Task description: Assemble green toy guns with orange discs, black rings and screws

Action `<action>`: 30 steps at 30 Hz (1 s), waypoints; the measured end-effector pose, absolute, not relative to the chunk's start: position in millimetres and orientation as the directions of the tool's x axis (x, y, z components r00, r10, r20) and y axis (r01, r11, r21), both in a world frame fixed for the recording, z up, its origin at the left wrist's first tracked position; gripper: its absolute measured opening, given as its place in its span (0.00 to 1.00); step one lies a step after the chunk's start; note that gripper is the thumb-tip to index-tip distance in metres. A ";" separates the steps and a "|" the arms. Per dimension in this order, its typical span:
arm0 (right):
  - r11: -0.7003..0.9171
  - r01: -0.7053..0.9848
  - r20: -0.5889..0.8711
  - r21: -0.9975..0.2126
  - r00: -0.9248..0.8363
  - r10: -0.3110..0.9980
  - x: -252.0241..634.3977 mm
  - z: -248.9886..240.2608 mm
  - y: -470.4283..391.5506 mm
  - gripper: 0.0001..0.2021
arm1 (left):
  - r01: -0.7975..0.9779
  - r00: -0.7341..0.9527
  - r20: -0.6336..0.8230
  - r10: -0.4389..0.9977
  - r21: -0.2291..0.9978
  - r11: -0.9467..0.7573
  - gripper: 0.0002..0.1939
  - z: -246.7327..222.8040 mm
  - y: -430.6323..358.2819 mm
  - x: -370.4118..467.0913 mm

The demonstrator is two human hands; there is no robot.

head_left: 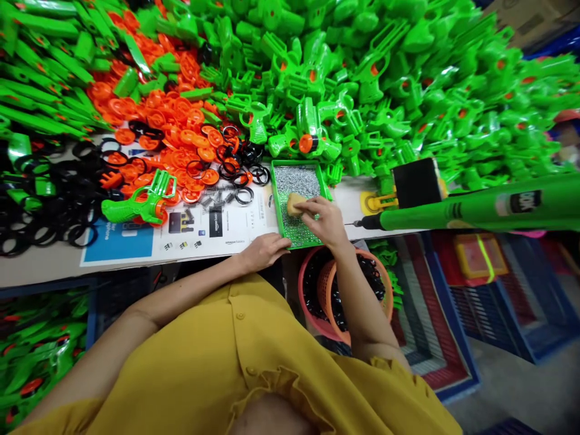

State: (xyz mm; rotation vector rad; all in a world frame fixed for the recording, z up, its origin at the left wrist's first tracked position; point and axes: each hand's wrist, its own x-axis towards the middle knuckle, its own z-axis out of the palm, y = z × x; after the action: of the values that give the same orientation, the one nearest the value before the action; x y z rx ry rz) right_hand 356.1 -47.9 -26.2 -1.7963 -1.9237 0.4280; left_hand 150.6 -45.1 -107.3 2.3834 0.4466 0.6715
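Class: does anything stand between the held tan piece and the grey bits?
Nothing visible does: the right hand holds the tan piece in the green tray, grey bits lying just beyond; the left hand is by a near corner.

Pieces (296, 179) in tray (302, 237), toy guns (312, 66) behind it, rings (43, 232) far left

It was a toy workshop; green toy guns (312, 66) were heaped from twelve to two o'clock; loose orange discs (170, 130) lay at ten o'clock, black rings (43, 232) at nine; a tray (299, 235) of tiny metal pieces sat at the centre of the worktable (348, 187); a power screwdriver (421, 214) pointed in from three o'clock; plastic crates (446, 302) stood at four, a cardboard box (530, 21) at two.
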 end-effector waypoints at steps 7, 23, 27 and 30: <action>0.061 0.810 0.075 -0.583 -0.021 0.997 364.5 -33.6 -51.6 0.14 | 0.135 0.811 0.378 0.446 0.621 -0.772 0.10 -108.5 -44.8 151.0; -0.139 0.827 0.142 -0.545 0.254 0.957 358.0 -37.6 -45.1 0.15 | 0.168 0.828 0.340 0.447 0.609 -0.775 0.11 -105.5 -44.2 152.4; -0.118 0.807 0.097 -0.579 0.213 0.972 357.3 -40.4 -41.3 0.16 | 0.232 0.833 0.311 0.457 0.554 -0.799 0.11 -100.6 -45.5 155.0; -0.052 0.806 0.030 -0.589 0.087 0.996 357.3 -38.1 -50.4 0.16 | 0.257 0.830 0.325 0.454 0.499 -0.827 0.11 -97.3 -47.6 157.3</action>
State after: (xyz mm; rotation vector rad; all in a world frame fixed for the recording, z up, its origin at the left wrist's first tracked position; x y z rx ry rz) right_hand 357.3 -50.4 -38.1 -1.9108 -1.7690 0.5451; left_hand 157.3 -47.6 -97.3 2.5680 0.5272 0.6092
